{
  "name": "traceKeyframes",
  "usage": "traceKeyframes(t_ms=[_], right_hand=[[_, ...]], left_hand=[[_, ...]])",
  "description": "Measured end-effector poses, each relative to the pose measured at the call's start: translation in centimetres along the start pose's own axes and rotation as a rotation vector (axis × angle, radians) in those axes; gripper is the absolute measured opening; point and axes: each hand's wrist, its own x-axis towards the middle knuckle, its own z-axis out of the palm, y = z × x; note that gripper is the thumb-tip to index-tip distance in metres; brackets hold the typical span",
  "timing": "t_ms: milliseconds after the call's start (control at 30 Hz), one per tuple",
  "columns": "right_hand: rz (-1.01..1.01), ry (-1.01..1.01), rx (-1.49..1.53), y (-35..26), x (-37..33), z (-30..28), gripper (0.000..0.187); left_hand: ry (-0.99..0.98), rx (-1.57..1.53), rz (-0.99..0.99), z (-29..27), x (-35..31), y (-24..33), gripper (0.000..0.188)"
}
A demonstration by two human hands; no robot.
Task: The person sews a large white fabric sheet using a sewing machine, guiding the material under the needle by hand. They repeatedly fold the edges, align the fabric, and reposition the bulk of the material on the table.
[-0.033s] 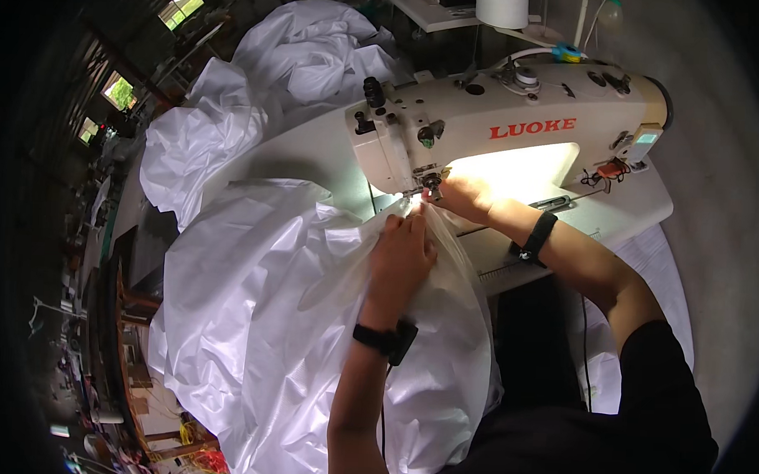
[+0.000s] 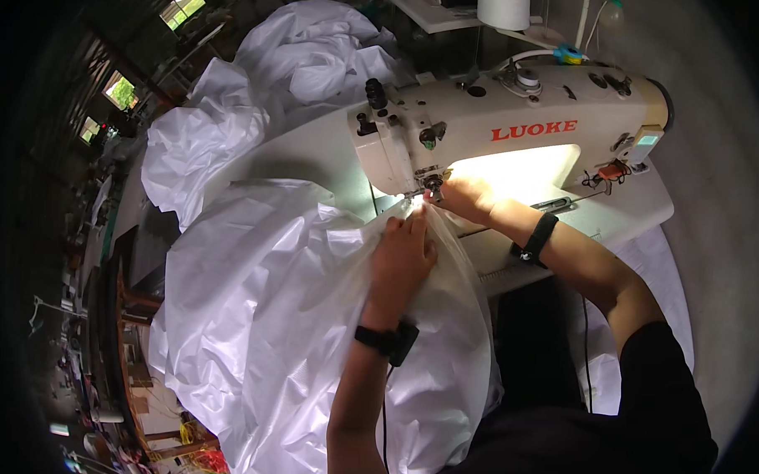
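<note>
A white sewing machine stands at the upper right with its lamp lit. Under its needle end runs the edge of a shiny white sheet, thin and crumpled, which spreads over the table and down across my lap. Just in front of the presser foot, my left hand is closed on the sheet, fingers pointing toward the needle. My right hand reaches in from the right, beneath the machine's arm, with its fingertips beside the needle area at the sheet's edge. Glare and the machine's head partly hide those fingers.
More of the white material lies heaped behind the machine's left end. A white thread cone stands at the back. Tweezers lie on the machine bed near my right forearm. A cable hangs from my left wristband.
My left fingers have shifted slightly at the sheet near the needle. My right hand stays in almost the same place, and the sheet looks nearly unchanged.
</note>
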Motion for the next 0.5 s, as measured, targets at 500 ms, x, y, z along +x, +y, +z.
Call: traceKeyframes(t_ms=[500], right_hand=[[-0.047,0.103,-0.088,-0.2,-0.4,0.4,0.032]], left_hand=[[0.212,-0.060,0.041,1.4,-0.6,-0.2,0.048]])
